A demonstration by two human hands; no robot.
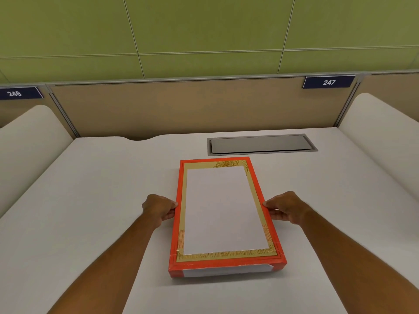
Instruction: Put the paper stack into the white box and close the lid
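A flat rectangular box [204, 265] with an orange-red rim, a gold patterned border and a white strip on its near face lies lengthwise on the white desk [102, 200]. A white rectangle [224, 211] fills its top; I cannot tell whether it is a paper stack or a panel of the lid. My left hand [158, 209] grips the box's left long edge near its middle. My right hand [285, 209] grips the right long edge opposite. On both hands the thumbs lie on top and the fingers along the sides.
A grey metal cable hatch [260, 145] is set into the desk just behind the box. A tan partition [170, 105] closes the back, with number plates 246 [14, 93] and 247 [328, 82]. Rounded white dividers [31, 137] [381, 132] flank the desk.
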